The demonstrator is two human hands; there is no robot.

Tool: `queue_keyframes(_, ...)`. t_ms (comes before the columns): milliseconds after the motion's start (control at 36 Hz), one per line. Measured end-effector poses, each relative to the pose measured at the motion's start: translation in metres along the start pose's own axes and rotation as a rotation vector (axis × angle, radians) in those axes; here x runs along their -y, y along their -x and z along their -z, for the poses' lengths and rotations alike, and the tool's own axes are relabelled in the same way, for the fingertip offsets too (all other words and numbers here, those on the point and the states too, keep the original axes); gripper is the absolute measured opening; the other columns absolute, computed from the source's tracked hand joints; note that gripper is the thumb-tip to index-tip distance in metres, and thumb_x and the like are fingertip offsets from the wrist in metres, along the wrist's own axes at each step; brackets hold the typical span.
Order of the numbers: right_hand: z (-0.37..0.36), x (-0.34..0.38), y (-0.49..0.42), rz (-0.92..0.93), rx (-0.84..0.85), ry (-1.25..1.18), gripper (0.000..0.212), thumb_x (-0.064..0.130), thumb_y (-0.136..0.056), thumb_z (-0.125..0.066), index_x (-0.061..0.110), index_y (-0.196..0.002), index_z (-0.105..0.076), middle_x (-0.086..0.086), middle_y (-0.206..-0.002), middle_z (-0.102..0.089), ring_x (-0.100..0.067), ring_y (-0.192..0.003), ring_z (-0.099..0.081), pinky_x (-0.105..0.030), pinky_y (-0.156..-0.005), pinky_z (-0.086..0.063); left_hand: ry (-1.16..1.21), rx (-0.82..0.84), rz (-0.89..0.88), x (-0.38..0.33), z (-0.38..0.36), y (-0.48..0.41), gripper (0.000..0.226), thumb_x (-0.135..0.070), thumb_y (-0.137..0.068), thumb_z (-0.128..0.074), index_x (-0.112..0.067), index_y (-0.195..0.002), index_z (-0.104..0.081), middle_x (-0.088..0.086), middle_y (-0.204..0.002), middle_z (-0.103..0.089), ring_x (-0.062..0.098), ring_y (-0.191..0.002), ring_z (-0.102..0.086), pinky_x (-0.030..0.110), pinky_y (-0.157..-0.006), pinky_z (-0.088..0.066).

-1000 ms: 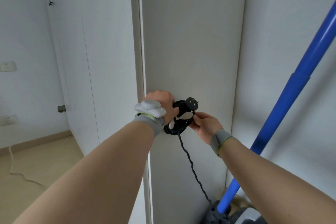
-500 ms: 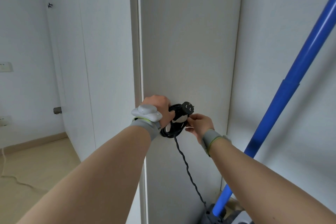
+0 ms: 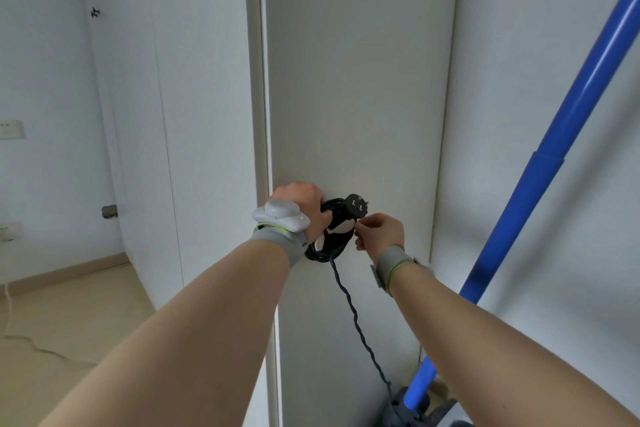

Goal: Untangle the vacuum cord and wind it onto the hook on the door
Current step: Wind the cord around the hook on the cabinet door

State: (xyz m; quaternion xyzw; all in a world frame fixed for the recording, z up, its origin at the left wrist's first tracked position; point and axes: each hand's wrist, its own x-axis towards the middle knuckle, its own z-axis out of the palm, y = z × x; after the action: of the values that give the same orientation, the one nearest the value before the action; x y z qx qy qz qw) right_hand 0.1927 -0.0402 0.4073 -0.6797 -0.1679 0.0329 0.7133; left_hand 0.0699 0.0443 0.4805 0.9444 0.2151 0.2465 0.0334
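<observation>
left hand (image 3: 301, 208) grips cord (image 3: 327, 253) | right hand (image 3: 381, 236) fingers (image 3: 363, 226) pinch plug (image 3: 356, 207) | blue pole (image 3: 554, 163) stands right, apart

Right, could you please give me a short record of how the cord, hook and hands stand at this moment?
cord: black, coiled on the door, one twisted strand hanging down to the vacuum
plug: at the coil's upper right, prongs showing
hook: white, partly visible inside the coil
left hand: grips the coil's left side
right hand: pinches the cord just below the plug
blue tube: leans at the right
</observation>
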Motion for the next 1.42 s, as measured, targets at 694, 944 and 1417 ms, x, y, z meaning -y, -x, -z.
queue_keyframes(694, -0.006, -0.017, 0.028, 0.414, -0.113, 0.395, 0.02, 0.007, -0.086, -0.055, 0.014, -0.102, -0.066, -0.004, -0.086, -0.067, -0.025, -0.081, -0.065, -0.034, -0.077, -0.051, -0.034, 0.007, -0.01, 0.001, 0.001, 0.0, 0.027, -0.036, -0.089, -0.051, -0.017, -0.098, -0.068, 0.003, -0.094, -0.067, 0.024, -0.076, -0.055, 0.026, -0.063, -0.04)
queue_keyframes(944, 0.004, -0.009, 0.025, 0.569, -0.095, 0.629, 0.01, 0.011, -0.083, -0.062, 0.008, -0.092, -0.063, 0.006, -0.078, -0.048, -0.015, -0.068, -0.044, -0.011, -0.053, -0.028, -0.039, 0.004, -0.014, 0.001, 0.001, -0.001, 0.026, -0.036, -0.089, -0.051, -0.019, -0.098, -0.068, 0.003, -0.093, -0.066, 0.024, -0.077, -0.055, 0.025, -0.063, -0.04)
queue_keyframes(1417, 0.015, 0.021, 0.018, 0.359, 0.107, 0.586, 0.017, 0.017, -0.071, -0.074, 0.008, -0.07, -0.06, -0.004, -0.069, -0.058, -0.02, -0.067, -0.05, -0.025, -0.058, -0.04, -0.059, -0.004, -0.024, 0.003, -0.001, -0.003, 0.026, -0.039, -0.089, -0.051, -0.021, -0.098, -0.068, 0.002, -0.093, -0.065, 0.024, -0.078, -0.055, 0.025, -0.063, -0.039)
